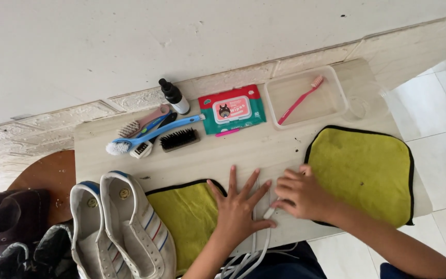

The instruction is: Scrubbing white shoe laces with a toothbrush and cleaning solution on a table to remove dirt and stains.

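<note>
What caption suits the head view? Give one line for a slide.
Left hand flat on table, right hand pinching white laces, between two yellow cloths, beside white sneakers.

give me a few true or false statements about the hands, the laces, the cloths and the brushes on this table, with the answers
1. The left hand lies flat with spread fingers on the pale wooden table. True.
2. The right hand pinches white shoelaces. True.
3. The pink toothbrush lies on the yellow-green cloth with black edging. False: it lies in the clear plastic tray.
4. The white sneakers sit at the table's right end. False: they are at the left.
5. A black bristle brush lies beside the blue-handled brush. True.
</note>
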